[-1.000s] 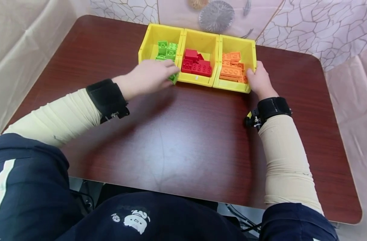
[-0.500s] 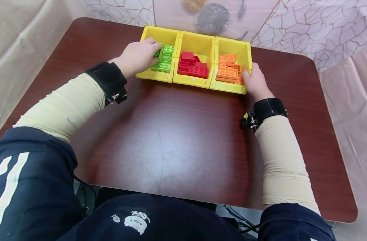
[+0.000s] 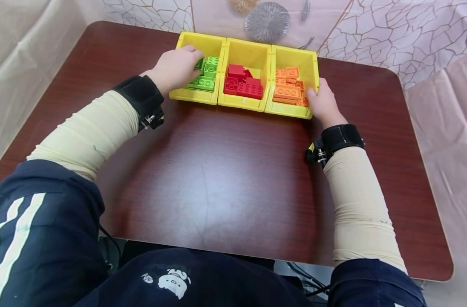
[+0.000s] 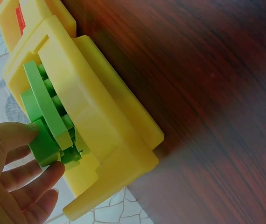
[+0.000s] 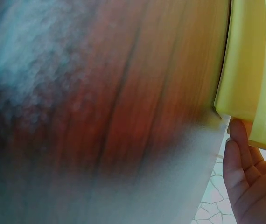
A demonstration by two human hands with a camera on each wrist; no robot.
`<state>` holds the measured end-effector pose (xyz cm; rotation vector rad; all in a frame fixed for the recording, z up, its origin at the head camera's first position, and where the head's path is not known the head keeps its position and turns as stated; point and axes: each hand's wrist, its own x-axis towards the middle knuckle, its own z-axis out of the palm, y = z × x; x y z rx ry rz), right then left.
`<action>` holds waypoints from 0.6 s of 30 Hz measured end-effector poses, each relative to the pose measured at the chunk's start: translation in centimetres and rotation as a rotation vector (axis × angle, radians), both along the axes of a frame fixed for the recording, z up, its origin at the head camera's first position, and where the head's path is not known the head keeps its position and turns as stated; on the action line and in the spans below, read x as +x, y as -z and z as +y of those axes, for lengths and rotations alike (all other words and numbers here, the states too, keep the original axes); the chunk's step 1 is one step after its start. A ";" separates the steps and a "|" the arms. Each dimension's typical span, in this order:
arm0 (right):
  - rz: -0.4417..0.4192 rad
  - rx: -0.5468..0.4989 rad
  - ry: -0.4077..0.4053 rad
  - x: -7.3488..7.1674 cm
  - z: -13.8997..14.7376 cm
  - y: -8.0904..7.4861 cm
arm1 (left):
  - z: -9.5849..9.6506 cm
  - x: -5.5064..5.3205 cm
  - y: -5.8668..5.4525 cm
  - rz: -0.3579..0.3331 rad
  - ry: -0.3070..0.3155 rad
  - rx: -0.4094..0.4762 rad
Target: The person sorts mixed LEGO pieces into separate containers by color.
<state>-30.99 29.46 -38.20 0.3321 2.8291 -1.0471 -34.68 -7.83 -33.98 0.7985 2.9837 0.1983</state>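
Observation:
My left hand (image 3: 176, 68) reaches over the left side of the left yellow bin (image 4: 95, 98). Its thumb and fingers pinch a green toy brick (image 4: 45, 145), plain in the left wrist view, beside other green bricks (image 3: 203, 82) inside that bin. With thumb inside and fingers outside, my right hand (image 3: 324, 103) grips the right wall of the right yellow bin (image 3: 314, 68). Orange bricks (image 3: 288, 92) lie in the right bin. The middle bin (image 3: 249, 46) holds red bricks (image 3: 249, 88). In the right wrist view, fingers (image 5: 238, 135) press against the bin's lower corner.
The three bins stand joined in a row near the back edge of the dark wooden table (image 3: 233, 170). Behind them rises a patterned backdrop (image 3: 387, 30). A pale cloth (image 3: 30, 59) hangs along the left side.
My left hand has moved from the front of the left bin, by the divider, leftward and back over its left side. The right hand keeps its grip on the right bin.

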 end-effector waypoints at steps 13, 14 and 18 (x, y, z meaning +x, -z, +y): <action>-0.019 -0.009 -0.005 -0.1 -0.2 0.4 | -0.2 0.4 1.1 0.009 -0.006 0.032; -0.024 -0.013 -0.003 -0.1 -0.2 0.4 | -0.2 0.5 1.3 0.017 -0.005 0.036; -0.043 -0.015 0.004 0.2 0.1 0.9 | 0.4 1.2 1.7 0.054 -0.015 0.042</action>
